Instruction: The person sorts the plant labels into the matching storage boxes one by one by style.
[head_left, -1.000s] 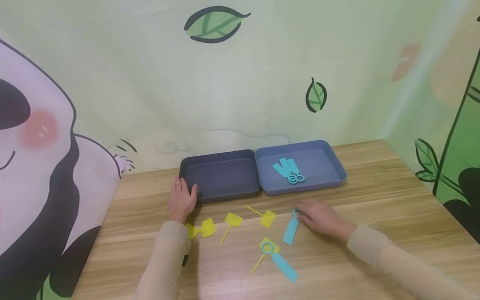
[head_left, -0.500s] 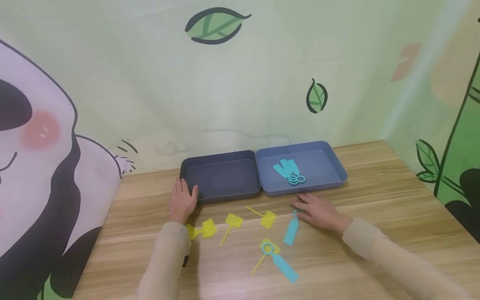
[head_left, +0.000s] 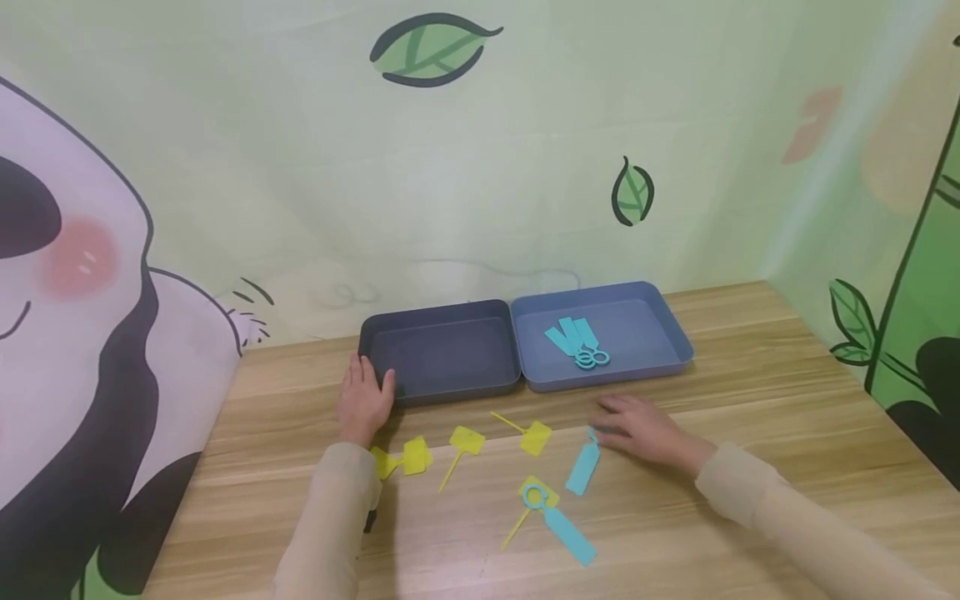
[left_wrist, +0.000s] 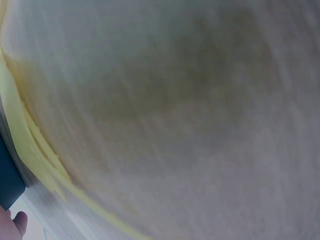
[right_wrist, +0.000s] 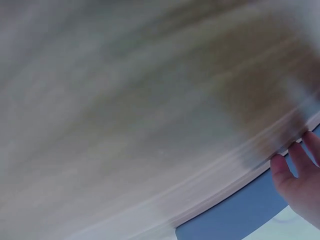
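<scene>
My left hand (head_left: 365, 402) rests with straight fingers at the left front corner of the dark tray (head_left: 457, 392). In the head view my right hand (head_left: 647, 432) lies low over the table, in front of the blue tray (head_left: 611, 379). Its fingers are loosely extended, with the fingertips right at the ring end of a turquoise ring tag (head_left: 583, 469), whose ring is partly hidden. In the right wrist view the fingers (right_wrist: 281, 172) show nothing between them. Nearer the front, another turquoise ring tag (head_left: 570, 537) overlaps a yellow T-shaped label (head_left: 553, 493).
Several turquoise ring tags (head_left: 573, 335) lie in the blue tray. More yellow T-shaped labels (head_left: 468, 440) are scattered on the wooden table (head_left: 765, 375), some close beside the left sleeve (head_left: 326, 517). A patterned cloth (head_left: 525, 167) hangs behind the trays.
My right hand first reaches forward toward the blue tray, then draws back to the ring tag. That tag has shifted slightly toward the front. The left hand stays in place.
</scene>
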